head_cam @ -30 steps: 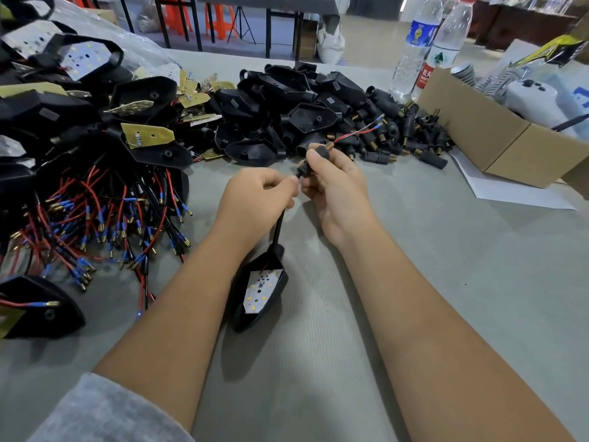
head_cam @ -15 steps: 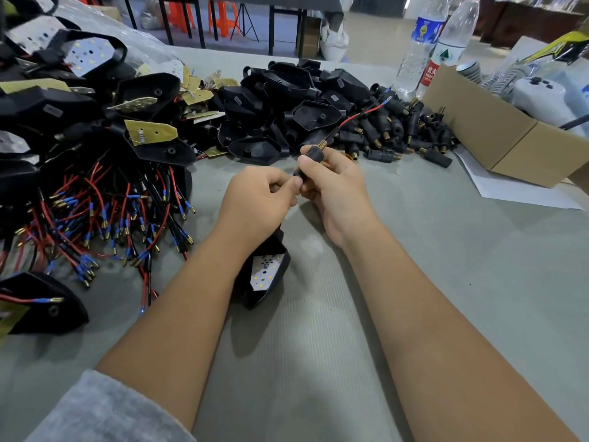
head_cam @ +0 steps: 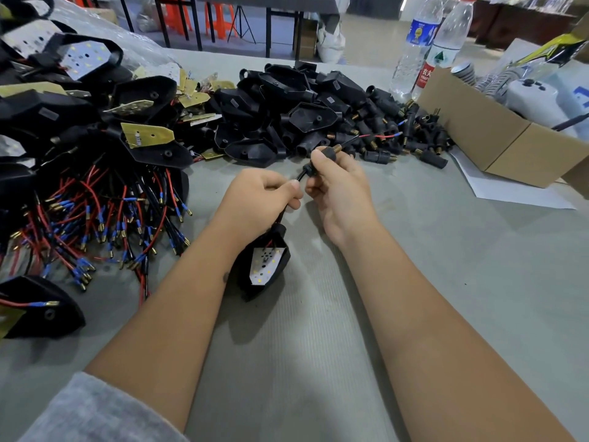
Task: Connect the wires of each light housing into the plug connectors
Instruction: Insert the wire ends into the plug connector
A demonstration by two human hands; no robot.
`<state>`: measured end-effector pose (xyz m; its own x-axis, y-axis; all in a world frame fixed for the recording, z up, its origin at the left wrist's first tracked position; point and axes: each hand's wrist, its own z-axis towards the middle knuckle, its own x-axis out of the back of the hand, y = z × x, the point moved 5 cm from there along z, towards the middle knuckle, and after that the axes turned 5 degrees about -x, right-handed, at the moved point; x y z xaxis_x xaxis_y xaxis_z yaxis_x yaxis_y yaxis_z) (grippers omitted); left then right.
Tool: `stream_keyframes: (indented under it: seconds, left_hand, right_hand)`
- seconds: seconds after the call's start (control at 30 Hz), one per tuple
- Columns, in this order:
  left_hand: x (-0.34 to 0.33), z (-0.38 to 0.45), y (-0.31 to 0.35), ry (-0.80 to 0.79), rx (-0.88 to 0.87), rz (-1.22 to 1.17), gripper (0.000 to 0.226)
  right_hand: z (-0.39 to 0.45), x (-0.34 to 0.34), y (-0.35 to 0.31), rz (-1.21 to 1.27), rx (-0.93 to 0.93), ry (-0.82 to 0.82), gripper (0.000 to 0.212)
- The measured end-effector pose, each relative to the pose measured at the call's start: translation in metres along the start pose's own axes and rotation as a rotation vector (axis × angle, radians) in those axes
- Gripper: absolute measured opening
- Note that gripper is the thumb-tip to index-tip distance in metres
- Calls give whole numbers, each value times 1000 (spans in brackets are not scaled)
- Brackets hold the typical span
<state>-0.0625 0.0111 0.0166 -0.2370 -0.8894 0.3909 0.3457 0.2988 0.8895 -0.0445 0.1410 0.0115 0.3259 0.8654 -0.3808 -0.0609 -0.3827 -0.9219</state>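
My right hand pinches a black plug connector with a brass threaded tip. A red wire with a blue end sticks out past the tip to the right. My left hand grips the black cable just below the connector. From that cable a black light housing with a white LED board hangs down and touches the grey table, partly behind my left wrist.
Wired housings with red and black leads are heaped at the left. Empty black housings and loose plug connectors lie at the back. A cardboard box, white paper and two water bottles stand at the right.
The red wire that pointed up and away has swung down to the right. The housing has shifted slightly on the table, and my left hand has slid along the cable.
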Motion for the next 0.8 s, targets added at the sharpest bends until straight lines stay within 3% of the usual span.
stream_keyframes:
  seconds: [0.13,0.23,0.37,0.5,0.7,0.8]
  left_hand:
    - [4,0,2,21,-35,33,31]
    - [4,-1,3,31,-34,11,29]
    - [4,0,0,31,47,-100,29]
    - [2,0,-3,-11,61,-34,25]
    - [7,0,-2,21,-22,40,22]
    - [7,1,-3,32,-34,19,23]
  right_hand:
    - [-2,-9,2,-192,51,-102,10]
    - [-1,-8,1,-156,46,-106,9]
    - [1,0,-1,-67,59,13,7]
    - [4,7,-3,30,49,108,6]
    - [-2,-6,-1,-232,96,-68,9]
    - [-2,-7,-1,-241,103,-73,7]
